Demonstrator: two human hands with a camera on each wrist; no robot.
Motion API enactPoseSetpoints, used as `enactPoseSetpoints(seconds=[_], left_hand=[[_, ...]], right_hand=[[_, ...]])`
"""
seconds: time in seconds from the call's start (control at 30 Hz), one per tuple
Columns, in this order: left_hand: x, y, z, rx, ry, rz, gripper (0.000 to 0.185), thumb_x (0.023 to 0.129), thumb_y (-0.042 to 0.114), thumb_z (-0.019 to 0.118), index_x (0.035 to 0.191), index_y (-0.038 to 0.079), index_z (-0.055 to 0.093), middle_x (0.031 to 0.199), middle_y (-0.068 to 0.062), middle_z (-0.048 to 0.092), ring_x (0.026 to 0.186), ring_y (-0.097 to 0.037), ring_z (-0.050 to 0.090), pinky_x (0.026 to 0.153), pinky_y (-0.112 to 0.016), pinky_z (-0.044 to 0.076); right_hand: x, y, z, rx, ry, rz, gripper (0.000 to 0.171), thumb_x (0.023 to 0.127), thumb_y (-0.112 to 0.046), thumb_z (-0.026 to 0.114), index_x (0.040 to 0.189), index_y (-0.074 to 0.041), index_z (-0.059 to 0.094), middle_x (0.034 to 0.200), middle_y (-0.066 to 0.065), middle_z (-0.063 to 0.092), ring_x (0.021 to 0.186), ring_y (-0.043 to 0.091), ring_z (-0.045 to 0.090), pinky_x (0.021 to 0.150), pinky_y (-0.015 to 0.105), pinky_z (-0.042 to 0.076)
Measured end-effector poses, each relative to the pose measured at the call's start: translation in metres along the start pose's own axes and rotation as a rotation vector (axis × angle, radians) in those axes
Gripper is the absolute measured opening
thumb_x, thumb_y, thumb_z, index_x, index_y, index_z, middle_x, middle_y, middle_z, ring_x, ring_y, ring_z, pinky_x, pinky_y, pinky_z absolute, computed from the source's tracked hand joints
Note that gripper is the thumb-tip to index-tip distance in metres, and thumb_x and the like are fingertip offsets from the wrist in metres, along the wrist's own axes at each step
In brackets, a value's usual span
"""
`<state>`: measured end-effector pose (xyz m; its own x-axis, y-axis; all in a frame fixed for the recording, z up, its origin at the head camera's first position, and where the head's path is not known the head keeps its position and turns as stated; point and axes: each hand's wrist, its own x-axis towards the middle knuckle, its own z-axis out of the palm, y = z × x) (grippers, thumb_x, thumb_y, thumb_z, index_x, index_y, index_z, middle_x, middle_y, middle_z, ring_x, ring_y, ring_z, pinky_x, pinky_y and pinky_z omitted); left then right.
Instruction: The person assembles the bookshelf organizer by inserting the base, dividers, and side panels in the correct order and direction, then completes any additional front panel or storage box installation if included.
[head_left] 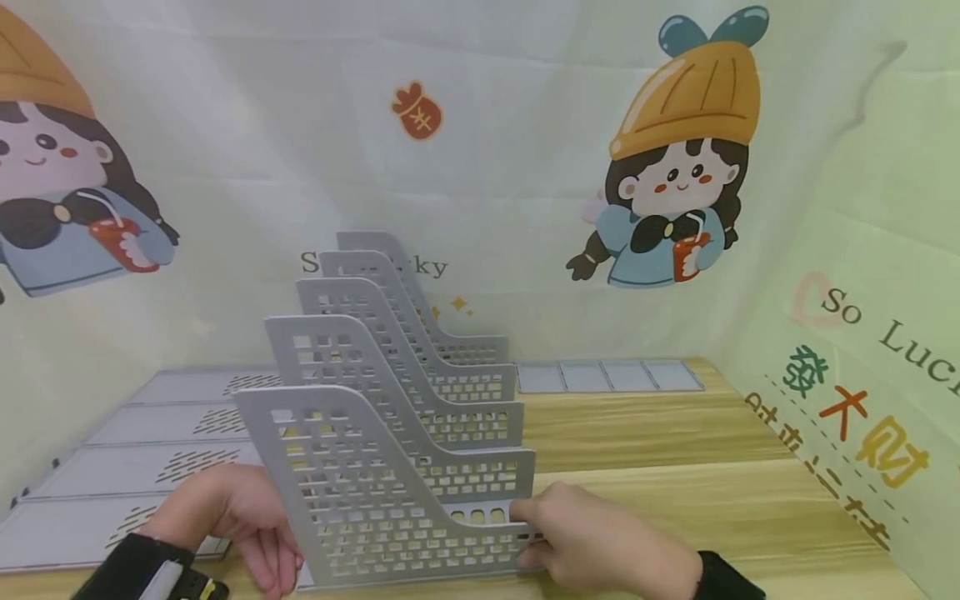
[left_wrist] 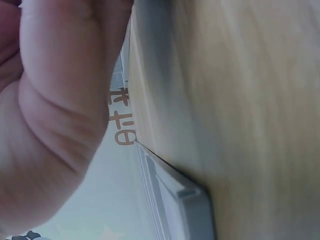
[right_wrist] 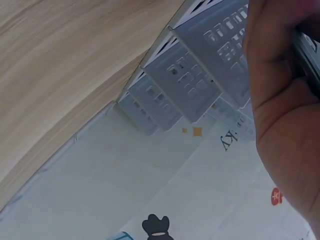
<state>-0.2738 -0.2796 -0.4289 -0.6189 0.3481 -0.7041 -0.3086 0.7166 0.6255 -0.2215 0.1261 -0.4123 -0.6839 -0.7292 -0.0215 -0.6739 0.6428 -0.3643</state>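
A gray file rack (head_left: 397, 475) stands upright on the wood-grain tabletop (head_left: 645, 442), its five perforated dividers lined up one behind another from near edge toward the back. Taking the rack as the middle of a clock dial in the head view, the right hand (head_left: 600, 542) is at four o'clock, its grip clamped on the low front corner of the nearest divider, thumb and fingers pinching the edge. At eight o'clock the left hand (head_left: 255, 517) reaches down by that divider's lower left corner, fingers pointing at the tabletop; its thumb is hidden, so I cannot tell whether that grip is apart or together. Between eight and nine lies a flat pale gray panel (head_left: 82, 467) divided into sections with slanted slots, and near three, at the back, a narrow sectioned strip (head_left: 611, 377). The tabletop has yellowish bands of grain running across it. Pale printed cloth (head_left: 517, 183) hangs behind and down the right side, creased in places. It shows cartoon figures in orange hats at ten and two o'clock, a small red pouch (head_left: 417, 111) at twelve, and colored lettering (head_left: 855, 408) at three.
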Motion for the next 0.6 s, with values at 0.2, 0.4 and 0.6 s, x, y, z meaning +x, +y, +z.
enactPoseSetpoints(seconds=[0.2, 0.4, 0.6], left_hand=[[-0.006, -0.007, 0.000, -0.006, 0.005, 0.040, 0.024, 0.102, 0.006, 0.057, 0.096, -0.006, 0.077, 0.081, -0.014, 0.081, 0.069, -0.013, 0.078, 0.072, -0.029, 0.067], [-0.014, -0.019, -0.003, -0.044, -0.063, 0.157, 0.030, 0.104, 0.002, 0.050, 0.108, -0.014, 0.076, 0.094, -0.024, 0.081, 0.074, -0.010, 0.078, 0.075, -0.028, 0.067], [-0.016, -0.025, 0.002, -0.052, -0.030, 0.173, 0.029, 0.103, 0.003, 0.052, 0.105, -0.012, 0.076, 0.090, -0.019, 0.081, 0.073, -0.010, 0.077, 0.075, -0.028, 0.067]], right_hand=[[0.005, -0.008, 0.004, 0.001, 0.036, -0.017, 0.009, 0.099, -0.016, 0.076, 0.102, -0.020, 0.069, 0.081, -0.019, 0.065, 0.065, -0.006, 0.047, 0.061, 0.012, 0.044], [0.016, -0.019, 0.007, -0.025, 0.071, -0.055, 0.027, 0.096, -0.009, 0.076, 0.118, -0.023, 0.070, 0.104, -0.019, 0.072, 0.077, -0.006, 0.054, 0.070, 0.012, 0.048], [0.020, -0.021, 0.006, -0.073, 0.051, -0.058, 0.028, 0.092, -0.007, 0.079, 0.116, -0.019, 0.071, 0.102, -0.014, 0.072, 0.074, -0.004, 0.051, 0.066, 0.013, 0.045]])
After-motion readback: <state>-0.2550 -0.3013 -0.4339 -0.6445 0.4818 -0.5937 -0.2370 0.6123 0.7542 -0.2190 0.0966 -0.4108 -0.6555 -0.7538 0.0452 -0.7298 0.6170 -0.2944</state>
